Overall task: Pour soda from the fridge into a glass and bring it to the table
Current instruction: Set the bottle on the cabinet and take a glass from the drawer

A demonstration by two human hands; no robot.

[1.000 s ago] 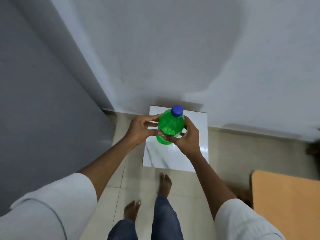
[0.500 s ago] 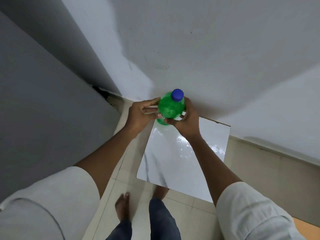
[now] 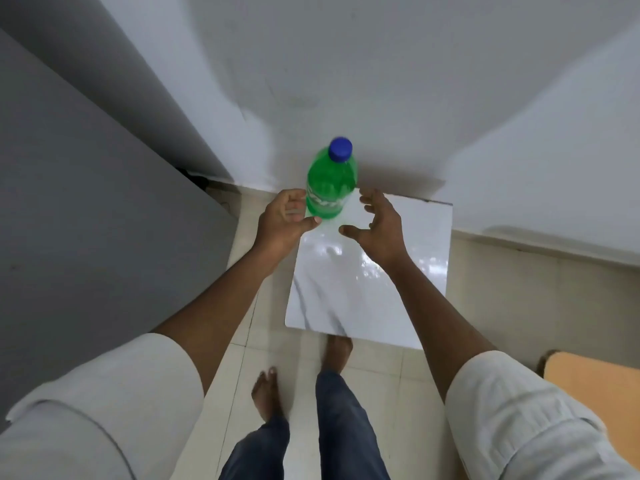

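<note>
A green soda bottle with a blue cap stands upright at the far left corner of a small glossy white table. My left hand cups its lower left side, fingers against the label and thumb in front of the base. Just right of the bottle, my right hand is off it, with its fingers spread and nothing in them. No glass is in view.
A tall grey panel fills the left side, close to my left arm. White walls meet in a corner behind the table. An orange-topped surface shows at the lower right. My bare feet stand on pale floor tiles.
The bottle came down onto the table's far left corner. My right hand let go of it and opened; my left hand stays on it.
</note>
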